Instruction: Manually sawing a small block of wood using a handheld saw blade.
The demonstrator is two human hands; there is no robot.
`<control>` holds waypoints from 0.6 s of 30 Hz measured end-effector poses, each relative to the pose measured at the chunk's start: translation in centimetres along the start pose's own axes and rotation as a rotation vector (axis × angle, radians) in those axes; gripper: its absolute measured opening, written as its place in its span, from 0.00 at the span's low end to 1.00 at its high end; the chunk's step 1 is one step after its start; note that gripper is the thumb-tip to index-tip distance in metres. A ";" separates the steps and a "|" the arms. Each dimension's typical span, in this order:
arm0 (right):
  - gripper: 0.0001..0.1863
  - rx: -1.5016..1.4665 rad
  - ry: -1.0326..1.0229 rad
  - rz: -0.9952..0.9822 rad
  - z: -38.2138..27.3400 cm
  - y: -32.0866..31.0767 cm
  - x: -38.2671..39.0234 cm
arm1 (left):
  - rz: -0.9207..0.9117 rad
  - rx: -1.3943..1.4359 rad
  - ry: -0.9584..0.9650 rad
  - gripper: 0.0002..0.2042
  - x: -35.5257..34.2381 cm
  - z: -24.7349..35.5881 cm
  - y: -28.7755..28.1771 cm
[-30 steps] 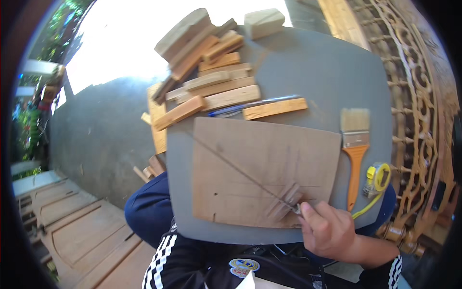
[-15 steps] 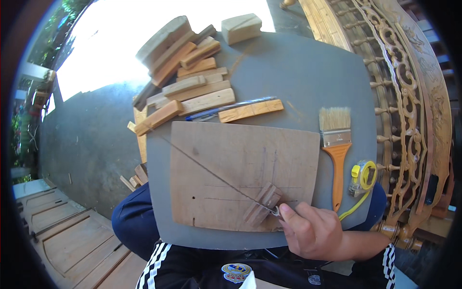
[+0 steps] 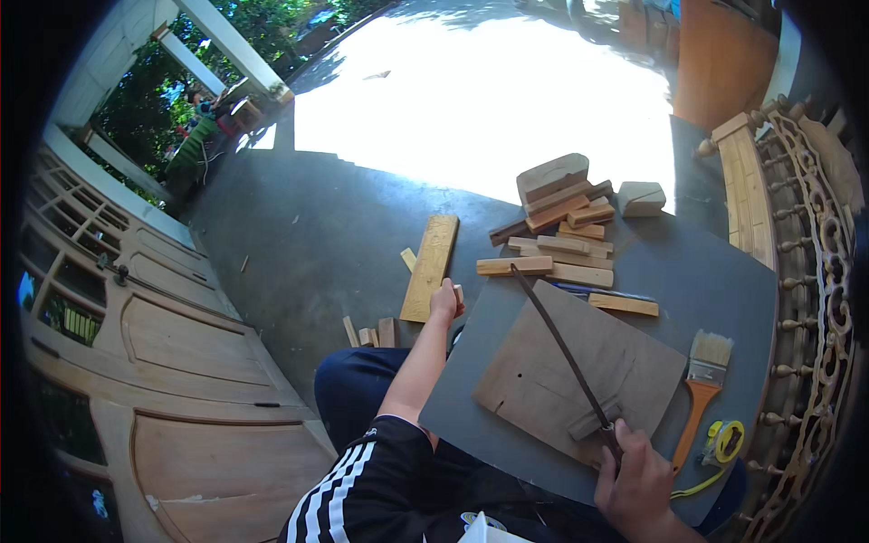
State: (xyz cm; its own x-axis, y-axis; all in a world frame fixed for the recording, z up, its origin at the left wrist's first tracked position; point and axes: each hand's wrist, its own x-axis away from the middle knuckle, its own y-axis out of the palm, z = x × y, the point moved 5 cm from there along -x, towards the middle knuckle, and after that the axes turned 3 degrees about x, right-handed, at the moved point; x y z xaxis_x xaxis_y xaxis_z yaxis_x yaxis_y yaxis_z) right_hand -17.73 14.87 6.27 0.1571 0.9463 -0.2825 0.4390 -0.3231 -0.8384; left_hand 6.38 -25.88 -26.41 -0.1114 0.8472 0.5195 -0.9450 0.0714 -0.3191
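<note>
My right hand is closed around the handle of a long, thin, dark file-like tool. The tool slants over a flat brown wooden board with pencil lines and a small hole. Beside my right fingers, a small wooden block lies on the board, partly behind the tool. My left arm is stretched out past the left side of the grey work surface. At its end my left hand is closed on a small pale wood piece, mostly hidden by the fingers, near a yellowish plank on the floor.
A pile of wooden blocks sits at the far side, with a blue pen near it. At right lie a paintbrush and a yellow tape measure. Carved wooden railing stands right, panelled doors left.
The view has swung left. My left hand has come into sight, reaching out to the left. My right hand still grips the tool, whose handle end now appears lifted off the block.
</note>
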 end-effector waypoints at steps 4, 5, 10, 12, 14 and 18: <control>0.26 0.006 -0.016 0.029 0.6 0.6 0.1 | -0.124 0.260 0.013 0.18 -0.7 10.0 -4.2; 0.26 0.015 -0.009 0.032 1.0 0.6 0.2 | -0.156 0.193 0.081 0.17 0.4 13.8 -4.2; 0.24 0.055 -0.004 -0.037 1.0 0.7 -0.3 | -0.154 0.073 0.551 0.27 5.3 31.8 -7.0; 0.24 0.091 -0.004 -0.053 0.6 1.1 -0.7 | -0.130 -0.082 0.777 0.23 8.8 37.4 -7.7; 0.25 0.152 0.002 -0.068 0.6 0.9 -0.8 | -0.291 -0.376 1.082 0.21 14.1 42.0 -3.4; 0.26 0.134 -0.031 -0.084 -0.1 0.8 -0.8 | -0.492 -0.625 1.467 0.09 21.5 44.4 6.8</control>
State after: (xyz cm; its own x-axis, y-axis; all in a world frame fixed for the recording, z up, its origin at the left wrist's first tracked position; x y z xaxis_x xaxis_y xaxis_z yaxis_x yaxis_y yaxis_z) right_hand -17.37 13.84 5.88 0.0968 0.9705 -0.2210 0.3275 -0.2408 -0.9137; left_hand -16.07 -30.54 17.79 0.8442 0.3978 -0.3592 -0.4997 0.3419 -0.7959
